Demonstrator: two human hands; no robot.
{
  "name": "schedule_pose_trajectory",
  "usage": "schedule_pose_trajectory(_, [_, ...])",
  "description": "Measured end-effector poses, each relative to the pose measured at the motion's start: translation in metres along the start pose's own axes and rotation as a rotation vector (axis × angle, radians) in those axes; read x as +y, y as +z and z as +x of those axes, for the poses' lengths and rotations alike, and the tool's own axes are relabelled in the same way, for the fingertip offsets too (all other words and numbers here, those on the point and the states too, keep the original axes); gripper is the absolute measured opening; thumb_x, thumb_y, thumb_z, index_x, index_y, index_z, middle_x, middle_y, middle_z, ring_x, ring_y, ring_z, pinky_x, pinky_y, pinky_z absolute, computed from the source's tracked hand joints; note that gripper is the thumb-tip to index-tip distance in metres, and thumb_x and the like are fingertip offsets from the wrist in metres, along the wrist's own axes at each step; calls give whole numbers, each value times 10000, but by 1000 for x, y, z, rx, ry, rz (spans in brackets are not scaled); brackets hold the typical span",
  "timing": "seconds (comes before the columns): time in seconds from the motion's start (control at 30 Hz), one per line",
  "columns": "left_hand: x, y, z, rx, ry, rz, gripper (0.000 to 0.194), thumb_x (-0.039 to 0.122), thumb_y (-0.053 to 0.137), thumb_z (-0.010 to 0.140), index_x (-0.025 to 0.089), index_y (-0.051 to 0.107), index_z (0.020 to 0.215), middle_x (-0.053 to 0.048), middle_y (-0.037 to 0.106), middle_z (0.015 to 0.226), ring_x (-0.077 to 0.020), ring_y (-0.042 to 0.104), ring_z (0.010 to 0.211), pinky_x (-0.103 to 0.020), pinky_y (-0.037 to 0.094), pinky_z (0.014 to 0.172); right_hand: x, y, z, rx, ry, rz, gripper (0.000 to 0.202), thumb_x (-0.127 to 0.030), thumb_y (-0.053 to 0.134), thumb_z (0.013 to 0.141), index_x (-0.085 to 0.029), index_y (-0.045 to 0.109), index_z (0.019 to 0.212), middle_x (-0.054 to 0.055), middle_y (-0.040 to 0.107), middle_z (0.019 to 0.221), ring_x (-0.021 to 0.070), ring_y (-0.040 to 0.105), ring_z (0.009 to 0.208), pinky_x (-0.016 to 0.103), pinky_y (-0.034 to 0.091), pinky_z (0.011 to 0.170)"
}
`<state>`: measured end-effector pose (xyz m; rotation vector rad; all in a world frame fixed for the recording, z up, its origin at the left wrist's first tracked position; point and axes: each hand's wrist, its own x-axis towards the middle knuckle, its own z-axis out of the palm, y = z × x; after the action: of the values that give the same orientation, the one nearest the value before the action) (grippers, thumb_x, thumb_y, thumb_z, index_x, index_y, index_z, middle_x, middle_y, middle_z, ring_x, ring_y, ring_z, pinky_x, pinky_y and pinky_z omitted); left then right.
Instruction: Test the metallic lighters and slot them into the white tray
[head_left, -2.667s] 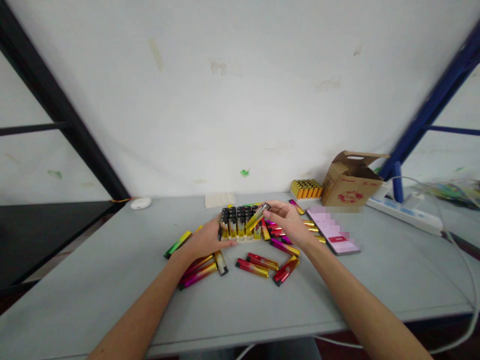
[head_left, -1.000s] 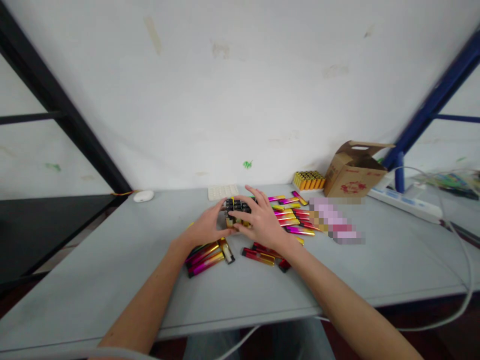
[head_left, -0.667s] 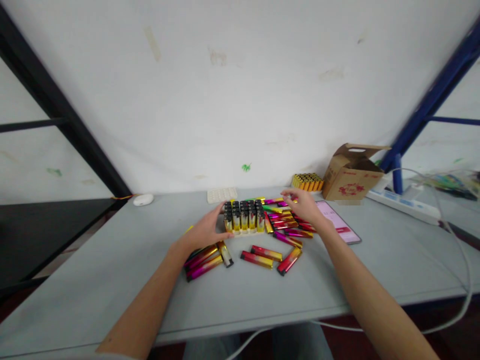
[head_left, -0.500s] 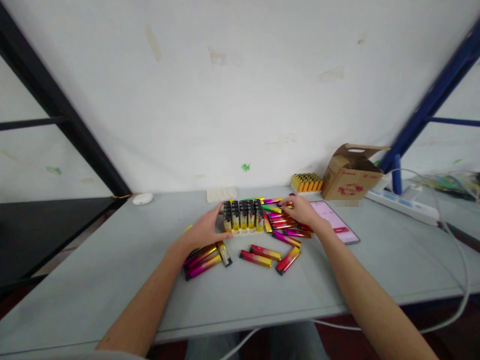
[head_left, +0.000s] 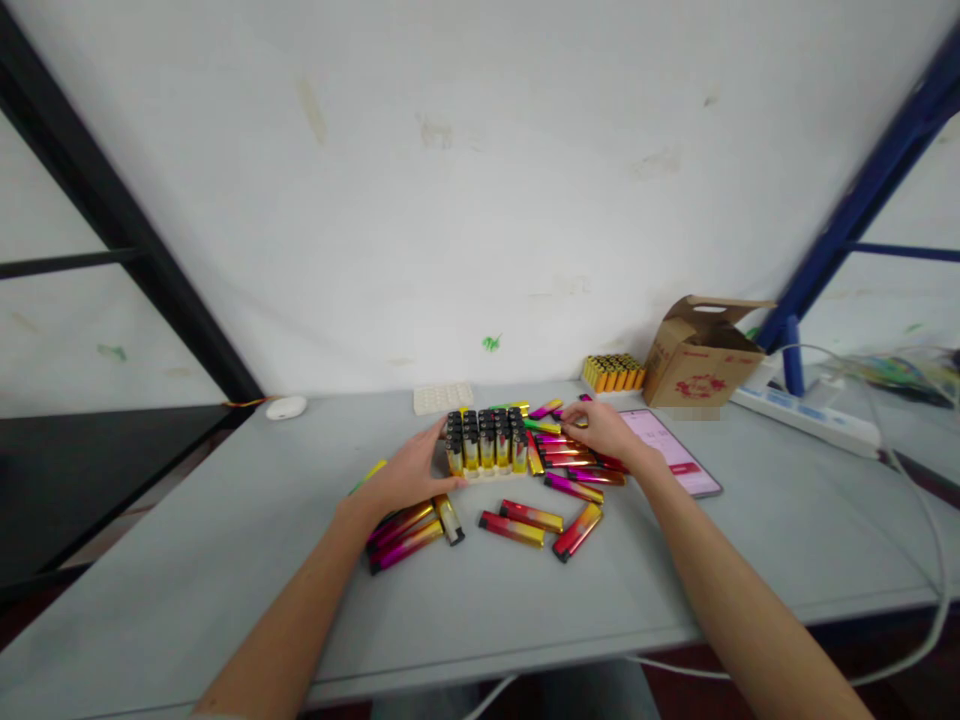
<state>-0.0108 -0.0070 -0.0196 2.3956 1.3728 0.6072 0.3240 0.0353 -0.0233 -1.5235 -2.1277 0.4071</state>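
Where upright, lighters (head_left: 487, 450) black-topped and yellow-based.

Mid-frame on the table (head_left: 465, 630), I see upright lighters (head_left: 487, 450) in a tray (head_left: 491, 475), loose lighters (head_left: 511, 528) left, right and below; farther right, a smartphone (head_left: 675, 455), a carton (head_left: 701, 375) behind it beside a power strip (head_left: 814, 420).

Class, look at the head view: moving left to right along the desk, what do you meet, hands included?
Small white case, left hand, upright lighters, right hand, cardboard box, white power strip.
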Motion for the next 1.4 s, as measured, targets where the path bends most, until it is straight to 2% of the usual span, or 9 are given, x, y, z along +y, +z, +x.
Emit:
schedule_pose_trajectory(0.27, [3,0,-1,1,27,45,851,438,694,717,147,332,1430,-143,432,1463,-296,436,1318,-413,310,1129,1,1,3,-20,-112,-92,201,-200,560,819,-172,748,883,85,746,929,237,665,846,316,468,785])
schedule_pose_trajectory(0.4, [3,0,-1,8,24,61,805,439,696,715,153,384,1400,-134,471,1434,-311,465,1290,-428,332,1115,3,-1,0,35,-169,-164,185,-209,563,833,-154,731,890,105,733,943,240,638,895,323,442,837])
schedule_pose_trajectory(0.57, [3,-1,-1,14,22,69,782,436,707,702,138,428,1370,-146,516,1391,-320,501,1256,-432,358,1097,7,-1,1,195,-118,46,213,-295,498,904,-177,650,994,100,707,982,229,637,887,333,460,808])
schedule_pose_trajectory(0.73, [1,0,-1,14,22,86,766,445,694,717,146,427,1369,-149,509,1397,-314,494,1264,-437,359,1094,-11,3,3,383,-232,312,263,-367,432,942,-190,558,1089,89,651,1023,203,608,900,327,458,826])
schedule_pose_trajectory(0.83, [0,1,-1,17,22,91,753,458,696,713,154,444,1354,-143,527,1380,-318,508,1248,-447,376,1080,-27,7,0,344,-218,465,286,-405,425,943,-200,534,1109,54,625,937,166,581,768,289,460,720])
schedule_pose_trajectory(0.97, [-1,2,-1,0,28,104,725,475,683,725,151,465,1336,-139,541,1366,-315,518,1235,-438,383,1074,-46,8,-6,225,-197,619,248,-407,447,928,-191,555,985,5,573,775,138,524,667,254,409,618])
schedule_pose_trajectory(1.07, [-1,1,-1,-2,28,114,737,478,677,729,148,453,1349,-143,524,1382,-310,499,1256,-429,365,1089,-54,7,-9,175,-232,578,220,-371,541,873,-190,513,751,-33,468,663,118,429,603,245,331,566])
schedule_pose_trajectory(1.17, [0,-1,-1,-1,13,132,786,485,689,713,124,434,1362,-166,499,1400,-316,470,1285,-429,348,1103,-58,6,-10,173,-232,512,294,-350,595,831,-199,427,644,-54,355,601,108,338,562,246,260,528])
schedule_pose_trajectory(1.4, [-1,0,-1,3,0,122,735,499,681,713,141,486,1325,-146,540,1363,-318,520,1234,-436,385,1076,-63,7,-14,157,-140,679,178,-295,423,867,-189,543,790,-15,501,686,134,468,635,261,366,593])
